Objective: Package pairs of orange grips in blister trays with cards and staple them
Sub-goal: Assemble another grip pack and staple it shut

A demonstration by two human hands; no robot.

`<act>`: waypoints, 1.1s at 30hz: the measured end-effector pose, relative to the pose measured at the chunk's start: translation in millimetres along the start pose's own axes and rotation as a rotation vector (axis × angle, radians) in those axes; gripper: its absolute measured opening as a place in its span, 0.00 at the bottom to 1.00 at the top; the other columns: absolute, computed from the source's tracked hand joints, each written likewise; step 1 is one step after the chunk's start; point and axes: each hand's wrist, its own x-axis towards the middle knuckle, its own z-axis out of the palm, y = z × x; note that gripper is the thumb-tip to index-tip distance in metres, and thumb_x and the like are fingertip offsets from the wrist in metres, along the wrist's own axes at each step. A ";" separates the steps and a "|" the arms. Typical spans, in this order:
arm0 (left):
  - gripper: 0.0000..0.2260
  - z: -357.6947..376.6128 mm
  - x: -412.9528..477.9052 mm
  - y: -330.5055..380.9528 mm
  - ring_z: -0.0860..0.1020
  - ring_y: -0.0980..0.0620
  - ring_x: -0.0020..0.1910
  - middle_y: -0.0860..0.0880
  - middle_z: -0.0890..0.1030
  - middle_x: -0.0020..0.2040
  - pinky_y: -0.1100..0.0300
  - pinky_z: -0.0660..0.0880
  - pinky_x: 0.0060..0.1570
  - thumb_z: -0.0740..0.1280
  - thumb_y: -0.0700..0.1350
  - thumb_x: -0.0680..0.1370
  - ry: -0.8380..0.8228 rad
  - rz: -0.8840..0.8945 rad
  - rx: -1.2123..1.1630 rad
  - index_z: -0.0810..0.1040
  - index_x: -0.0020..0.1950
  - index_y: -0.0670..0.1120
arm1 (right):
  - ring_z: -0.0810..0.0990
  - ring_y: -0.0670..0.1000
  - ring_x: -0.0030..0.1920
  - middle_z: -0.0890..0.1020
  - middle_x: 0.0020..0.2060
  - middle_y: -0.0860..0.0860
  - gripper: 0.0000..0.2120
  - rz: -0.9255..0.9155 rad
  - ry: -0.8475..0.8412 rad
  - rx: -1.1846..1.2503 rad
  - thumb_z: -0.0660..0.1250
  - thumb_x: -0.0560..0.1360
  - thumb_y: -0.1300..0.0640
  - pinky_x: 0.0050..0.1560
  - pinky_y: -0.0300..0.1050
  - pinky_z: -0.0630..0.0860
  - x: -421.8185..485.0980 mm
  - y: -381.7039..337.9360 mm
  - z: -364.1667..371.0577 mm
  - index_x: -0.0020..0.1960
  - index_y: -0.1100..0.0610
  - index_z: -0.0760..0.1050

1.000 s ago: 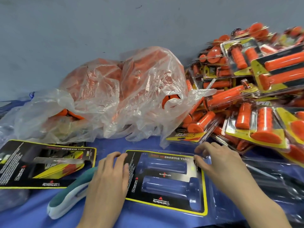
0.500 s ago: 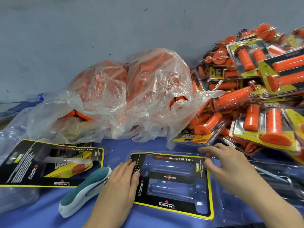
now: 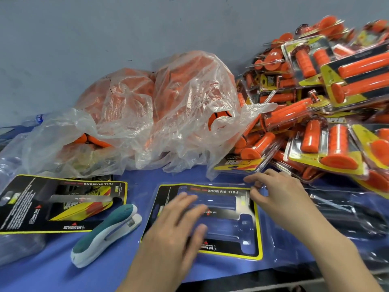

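Observation:
A black and yellow card [image 3: 250,245] lies in a clear blister tray [image 3: 280,256] on the blue table in front of me, its two grip cavities empty. My left hand [image 3: 174,230] lies flat over the card's left half, fingers straight and blurred. My right hand [image 3: 280,194] hovers at the card's upper right corner, fingers loosely bent, thumb and fingertips touching the tray's edge. Loose orange grips [image 3: 219,118] show through clear plastic bags [image 3: 147,123] behind the card.
A teal and white stapler [image 3: 107,230] lies left of the card. Another card on a tray [image 3: 59,203] sits at far left. Finished packs of orange grips [image 3: 328,106] are heaped at right. Empty clear trays [image 3: 347,211] lie at lower right.
My left hand has slid right from the card's left edge onto the card. My right hand stays near the upper right corner, shifted slightly.

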 end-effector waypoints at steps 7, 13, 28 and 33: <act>0.10 23.0 -11.5 39.0 0.76 0.51 0.64 0.50 0.79 0.64 0.56 0.75 0.61 0.63 0.51 0.79 -0.251 0.350 0.067 0.81 0.57 0.56 | 0.76 0.49 0.51 0.75 0.45 0.41 0.13 0.003 -0.019 -0.017 0.62 0.78 0.49 0.57 0.49 0.69 -2.2 -1.2 -1.3 0.60 0.41 0.78; 0.08 23.5 -10.7 45.1 0.73 0.53 0.67 0.52 0.76 0.66 0.57 0.73 0.63 0.62 0.52 0.80 -0.242 0.256 0.026 0.79 0.54 0.56 | 0.76 0.49 0.51 0.76 0.46 0.41 0.13 -0.001 -0.014 -0.017 0.62 0.78 0.48 0.57 0.49 0.70 -2.6 -2.7 -2.5 0.60 0.41 0.78; 0.13 -13.9 -0.8 -1.9 0.77 0.57 0.57 0.57 0.79 0.54 0.61 0.71 0.58 0.57 0.50 0.83 -0.081 0.093 -0.022 0.80 0.54 0.49 | 0.75 0.51 0.51 0.77 0.48 0.44 0.13 0.003 0.012 -0.033 0.60 0.79 0.50 0.55 0.50 0.68 -6.9 -4.2 -5.4 0.61 0.45 0.78; 0.16 -49.0 -2.1 -53.7 0.75 0.53 0.49 0.56 0.79 0.45 0.55 0.68 0.52 0.55 0.52 0.82 0.058 -0.177 0.091 0.79 0.48 0.48 | 0.76 0.55 0.52 0.79 0.50 0.47 0.12 -0.025 0.109 -0.005 0.61 0.78 0.52 0.55 0.54 0.71 -8.4 -14.2 -9.5 0.58 0.48 0.80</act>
